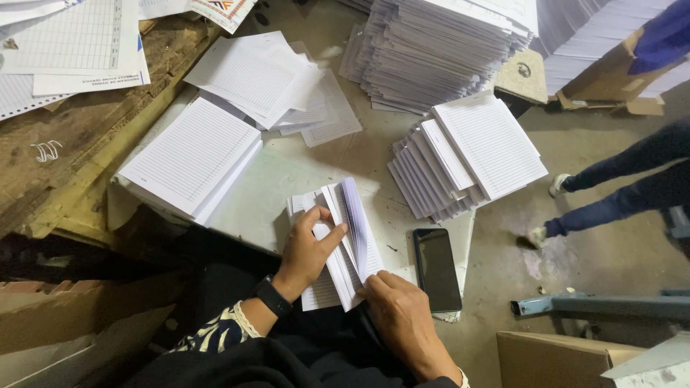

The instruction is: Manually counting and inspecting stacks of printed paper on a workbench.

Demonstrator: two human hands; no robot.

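Fingers of left hand (305, 248) and right hand (402, 316) hold fanned ruled booklet (350, 241) | long axis points away, spine nearest person

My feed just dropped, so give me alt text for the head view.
Two hands fan a stack of lined sheets on a table: the left hand lifts the pages, the right hand pins the near corner. A dark phone lies beside them, with more lined stacks around.
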